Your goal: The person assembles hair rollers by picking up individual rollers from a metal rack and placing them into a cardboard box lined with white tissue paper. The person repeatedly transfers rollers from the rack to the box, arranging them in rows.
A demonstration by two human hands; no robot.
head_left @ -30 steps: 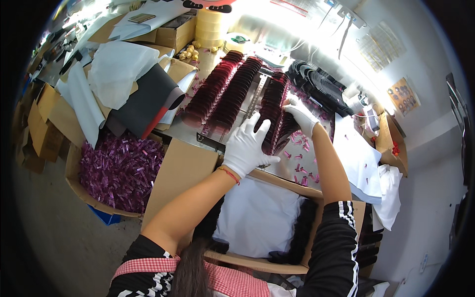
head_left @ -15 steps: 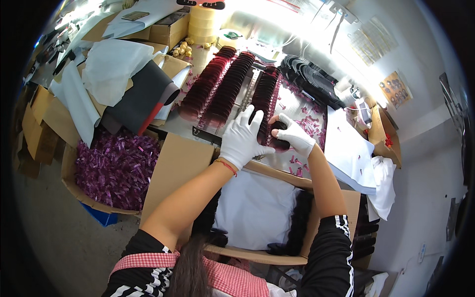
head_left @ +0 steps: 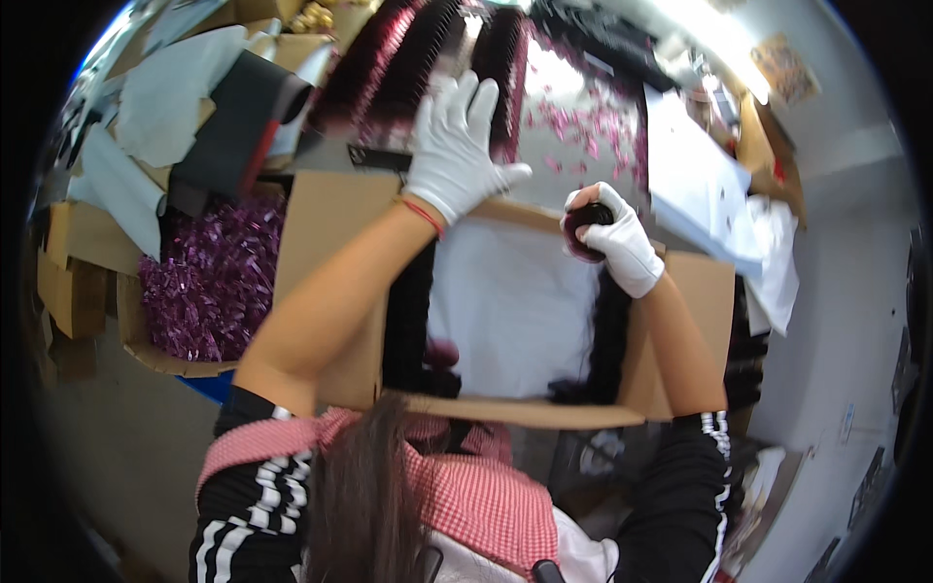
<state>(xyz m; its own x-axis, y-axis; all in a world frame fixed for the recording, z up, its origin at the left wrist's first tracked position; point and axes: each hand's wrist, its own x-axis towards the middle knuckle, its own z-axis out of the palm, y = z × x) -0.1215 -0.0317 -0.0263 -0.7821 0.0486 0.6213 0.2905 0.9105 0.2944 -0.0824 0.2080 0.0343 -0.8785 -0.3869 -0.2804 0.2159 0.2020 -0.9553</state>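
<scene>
My right hand, in a white glove with bare thumb and forefinger tips, is closed on dark red round lenses. How many it grips cannot be told. It is over the far right part of an open cardboard box. White paper covers the middle of that box, with rows of dark lenses along both sides. My left hand, also gloved, is open with fingers spread, beyond the box's far edge. Its fingertips are by long rows of dark red lenses on the table, apparently holding nothing.
At the left stands a carton of shiny purple plastic strips, with a dark sheet and papers behind. Small pink pieces litter the table. A white paper stack lies at its right; dark curved pieces lie farther back.
My right hand has drawn back from the lens row toward me, bringing lenses over the box. My left hand's fingers have spread wider. The whole view has tilted down.
</scene>
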